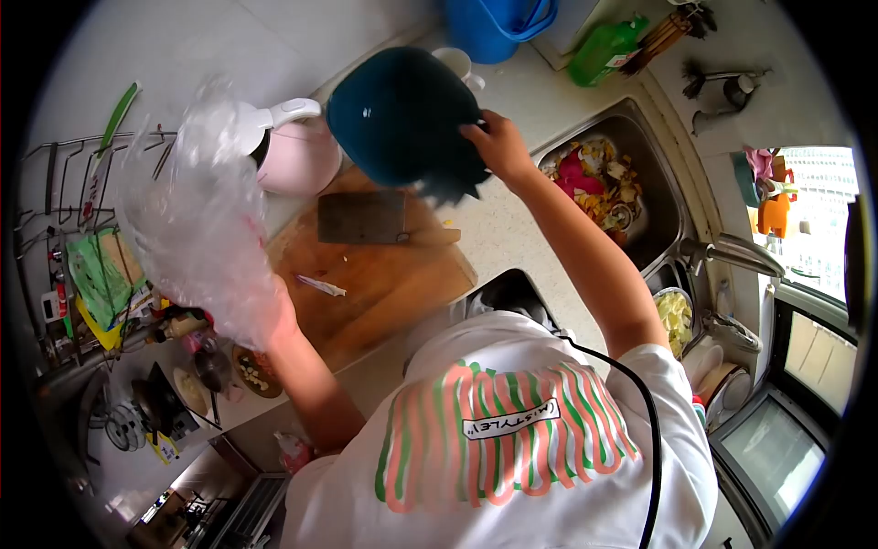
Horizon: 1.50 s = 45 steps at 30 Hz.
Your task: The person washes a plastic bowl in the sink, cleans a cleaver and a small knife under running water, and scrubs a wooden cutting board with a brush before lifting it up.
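Note:
My left hand point(282, 316) is closed round a crumpled clear plastic bag point(197, 210), which hangs puffed out at the left, over the rack side. With my right hand point(501, 151) I grip the rim of a dark teal plastic basin point(393, 105), tilted above the back of the counter; its near edge is smeared by motion. Below, a cleaver point(361, 217) lies flat on the wooden cutting board point(366, 288), its handle pointing right. A small purple-and-white vegetable scrap point(321, 285) sits on the board, left of centre.
A pink kettle point(300, 157) and white mug point(453, 62) stand behind the board. Food scraps fill part of the sink point(654, 206) at right, near a bowl of pale cut vegetables point(674, 322). A blue bucket point(485, 32) and green bottle point(604, 53) stand at the back; a wire rack point(55, 151) is left.

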{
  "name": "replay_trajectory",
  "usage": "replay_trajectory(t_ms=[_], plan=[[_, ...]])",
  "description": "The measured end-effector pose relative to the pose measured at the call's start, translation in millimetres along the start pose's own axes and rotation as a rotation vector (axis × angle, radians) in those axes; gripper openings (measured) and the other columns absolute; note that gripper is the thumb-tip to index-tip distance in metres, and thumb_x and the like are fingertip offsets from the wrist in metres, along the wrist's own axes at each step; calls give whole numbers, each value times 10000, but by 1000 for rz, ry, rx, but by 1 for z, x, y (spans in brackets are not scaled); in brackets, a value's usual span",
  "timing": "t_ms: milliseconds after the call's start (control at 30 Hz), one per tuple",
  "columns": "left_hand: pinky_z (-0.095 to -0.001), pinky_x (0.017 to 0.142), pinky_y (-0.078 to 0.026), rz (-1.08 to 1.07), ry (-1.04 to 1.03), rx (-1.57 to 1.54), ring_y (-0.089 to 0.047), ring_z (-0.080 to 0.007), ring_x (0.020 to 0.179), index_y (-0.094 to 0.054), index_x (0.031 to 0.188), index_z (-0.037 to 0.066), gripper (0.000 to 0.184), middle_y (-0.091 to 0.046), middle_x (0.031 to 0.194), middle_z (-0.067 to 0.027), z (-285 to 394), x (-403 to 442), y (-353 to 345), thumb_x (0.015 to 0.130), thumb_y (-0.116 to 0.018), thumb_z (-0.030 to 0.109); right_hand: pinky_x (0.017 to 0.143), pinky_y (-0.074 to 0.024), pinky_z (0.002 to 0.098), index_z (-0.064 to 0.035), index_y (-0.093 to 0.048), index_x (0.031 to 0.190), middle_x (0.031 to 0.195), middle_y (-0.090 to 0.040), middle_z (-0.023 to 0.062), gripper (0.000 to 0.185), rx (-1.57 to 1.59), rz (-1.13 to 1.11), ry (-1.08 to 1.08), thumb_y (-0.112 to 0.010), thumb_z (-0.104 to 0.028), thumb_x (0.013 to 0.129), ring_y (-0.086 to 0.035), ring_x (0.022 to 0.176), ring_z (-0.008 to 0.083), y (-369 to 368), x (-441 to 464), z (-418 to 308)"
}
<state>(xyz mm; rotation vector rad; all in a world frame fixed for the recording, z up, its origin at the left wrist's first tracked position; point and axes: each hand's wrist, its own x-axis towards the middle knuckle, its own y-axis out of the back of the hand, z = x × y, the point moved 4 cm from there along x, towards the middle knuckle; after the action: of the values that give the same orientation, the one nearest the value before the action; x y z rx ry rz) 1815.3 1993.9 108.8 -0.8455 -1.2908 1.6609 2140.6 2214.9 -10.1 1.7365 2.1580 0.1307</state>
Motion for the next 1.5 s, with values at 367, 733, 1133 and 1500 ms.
replay_trajectory(t_ms=[367,733,1133,1500], plan=[[-209,655,-539,257,178,-153,-649,-100,851,-189,1590,154,807,-686,1126,-31,-26,-34,24,918,-635,157,875,-511,407,25,-625,1213,1024,-705,254,445,236,3,-11,-580,-349,976,-678,987,390,-142,36,52],[-207,507,-420,-47,612,-424,-538,-64,636,-77,1600,189,895,-658,1164,-7,-76,-17,28,912,-646,229,1246,-121,397,-1,-130,1567,1632,-195,171,742,-714,-18,304,-385,-459,1041,-140,1523,266,-73,4,91],[-203,534,-419,249,422,-44,-542,-64,630,-352,1478,136,611,-664,1175,-32,-70,-5,41,926,-611,173,1195,-245,434,51,-302,1504,1578,-293,256,677,-803,638,-31,-421,-396,1010,-305,1465,341,87,66,190],[-199,596,-477,199,280,77,-568,-51,661,-619,1159,68,274,-678,1025,4,-72,14,20,898,-637,147,1036,-424,460,-57,-675,1166,1135,-688,131,336,-838,357,168,-658,-35,832,-610,1104,359,180,-142,230]])
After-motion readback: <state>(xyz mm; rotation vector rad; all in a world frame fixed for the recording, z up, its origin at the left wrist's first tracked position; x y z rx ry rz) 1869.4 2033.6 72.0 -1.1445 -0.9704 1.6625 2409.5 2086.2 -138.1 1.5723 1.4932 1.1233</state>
